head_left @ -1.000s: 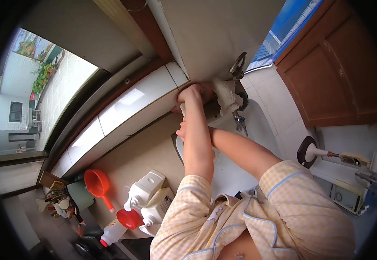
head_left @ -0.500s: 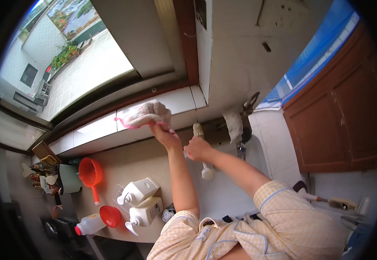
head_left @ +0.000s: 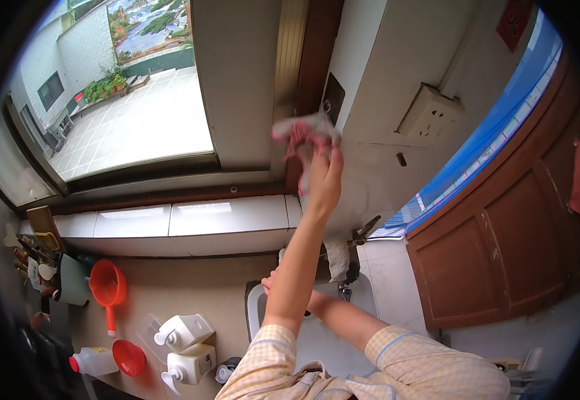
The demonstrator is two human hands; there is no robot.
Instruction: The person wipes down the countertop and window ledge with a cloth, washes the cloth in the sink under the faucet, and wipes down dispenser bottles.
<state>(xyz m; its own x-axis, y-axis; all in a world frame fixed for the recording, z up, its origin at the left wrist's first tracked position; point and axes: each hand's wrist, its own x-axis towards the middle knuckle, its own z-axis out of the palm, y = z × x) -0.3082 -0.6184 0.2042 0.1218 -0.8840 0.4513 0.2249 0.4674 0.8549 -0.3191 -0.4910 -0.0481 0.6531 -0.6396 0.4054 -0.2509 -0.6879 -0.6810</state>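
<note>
gripping pink-edged cloth, left hand closed

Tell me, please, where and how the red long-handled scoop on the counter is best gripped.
Take the scoop by its slim handle, probably from the person's side: the handle points that way, away from the round bowl, and nothing covers it.

Ladle and pump bottles sit left of the sink.
</note>
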